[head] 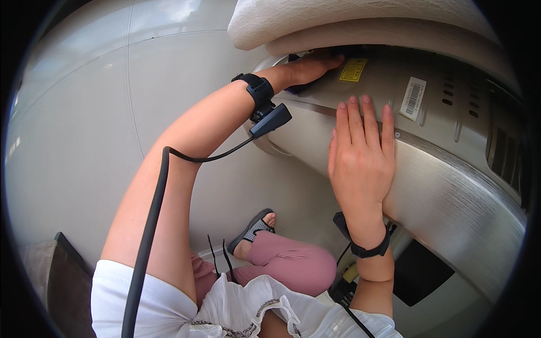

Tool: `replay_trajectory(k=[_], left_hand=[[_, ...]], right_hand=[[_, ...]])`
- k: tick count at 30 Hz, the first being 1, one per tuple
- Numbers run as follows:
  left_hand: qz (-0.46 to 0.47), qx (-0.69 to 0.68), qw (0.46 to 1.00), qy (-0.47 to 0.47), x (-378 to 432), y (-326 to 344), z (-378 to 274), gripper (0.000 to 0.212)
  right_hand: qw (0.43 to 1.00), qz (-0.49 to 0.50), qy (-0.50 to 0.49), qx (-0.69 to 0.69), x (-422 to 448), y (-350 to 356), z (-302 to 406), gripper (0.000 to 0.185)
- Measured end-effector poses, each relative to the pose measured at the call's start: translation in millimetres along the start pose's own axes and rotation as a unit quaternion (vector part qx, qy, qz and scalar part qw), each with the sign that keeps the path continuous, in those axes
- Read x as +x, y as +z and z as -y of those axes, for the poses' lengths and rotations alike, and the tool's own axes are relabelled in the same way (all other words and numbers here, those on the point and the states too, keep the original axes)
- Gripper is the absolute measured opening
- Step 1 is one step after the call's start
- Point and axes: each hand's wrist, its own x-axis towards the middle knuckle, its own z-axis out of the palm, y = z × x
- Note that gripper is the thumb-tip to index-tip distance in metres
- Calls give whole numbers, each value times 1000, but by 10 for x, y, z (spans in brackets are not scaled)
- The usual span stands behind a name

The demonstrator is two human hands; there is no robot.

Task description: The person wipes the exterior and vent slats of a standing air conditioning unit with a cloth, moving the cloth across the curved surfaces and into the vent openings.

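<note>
A metal appliance housing (pixel 439 169) with vent slots curves across the right side. My right hand (pixel 363 156) lies flat on its front edge, palm down, fingers stretched out and holding nothing. My left hand (pixel 315 69) reaches to the far left end of the housing, beside a yellow label (pixel 353 70). Something dark purple (pixel 298 88) shows under that hand; its fingers are partly hidden, so its grip cannot be made out. A white barcode label (pixel 413 98) is stuck on the metal right of my right fingertips. Black straps with devices circle both wrists.
Thick off-white padded fabric (pixel 338 25) overhangs the far side of the housing. A black cable (pixel 158 203) runs along my left arm. Below right is a black panel (pixel 422 272). A brown box-like object (pixel 63 287) stands at lower left on the tiled floor (pixel 84 139).
</note>
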Motion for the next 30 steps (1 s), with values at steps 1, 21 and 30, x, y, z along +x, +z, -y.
replay_trajectory(k=[1,21,30], left_hand=[[3,-11,1000,8,26,-60,186,76],[39,58,969,238,-995,524,-565,72],[15,117,969,217,-853,392,212,70]], right_hand=[[1000,-8,-4,-7,13,20,9,37],[981,-72,170,-67,-160,-584,-251,60],[989,-58,136,-5,95,-142,-170,69]])
